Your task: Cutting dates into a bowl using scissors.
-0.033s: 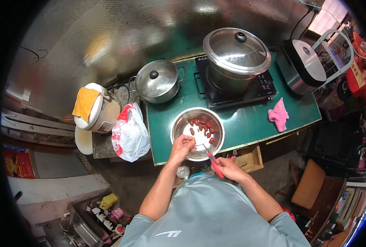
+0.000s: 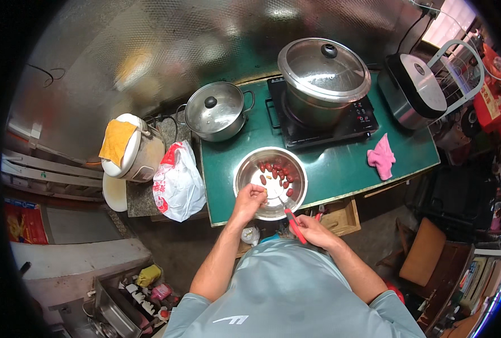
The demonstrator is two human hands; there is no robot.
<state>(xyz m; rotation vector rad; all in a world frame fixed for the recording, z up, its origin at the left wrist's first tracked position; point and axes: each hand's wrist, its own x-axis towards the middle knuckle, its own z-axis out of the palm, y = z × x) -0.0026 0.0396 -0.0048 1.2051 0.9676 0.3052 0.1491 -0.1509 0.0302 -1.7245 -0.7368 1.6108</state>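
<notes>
A round stainless steel bowl [image 2: 242, 169] stands near the front edge of the green table, with several red dates [image 2: 278, 169] inside, mostly toward its far and right side. Among them lies a small tan piece [image 2: 269, 177]. Over the bowl's near left part, my left hand [image 2: 251, 198] pinches a small yellowish-brown piece between thumb and fingertips; the fingers hide most of it. My right hand [image 2: 312, 230] grips scissors with red and dark handles [image 2: 295, 224] at the bowl's near right rim. Their blades reach into the bowl, close to my left fingertips.
Behind the bowl, a large lidded pot [image 2: 321, 84] sits on a black induction cooker [image 2: 301, 135]. A smaller lidded pot [image 2: 215, 112] stands at the left, near a white plastic bag [image 2: 180, 183]. A pink cloth [image 2: 381, 158] lies rightward. Below the table edge, a wooden drawer [image 2: 345, 218] juts out.
A small tan piece now shows in the bowl beside the dates, where none showed before. Both hands and the scissors have hardly moved.
</notes>
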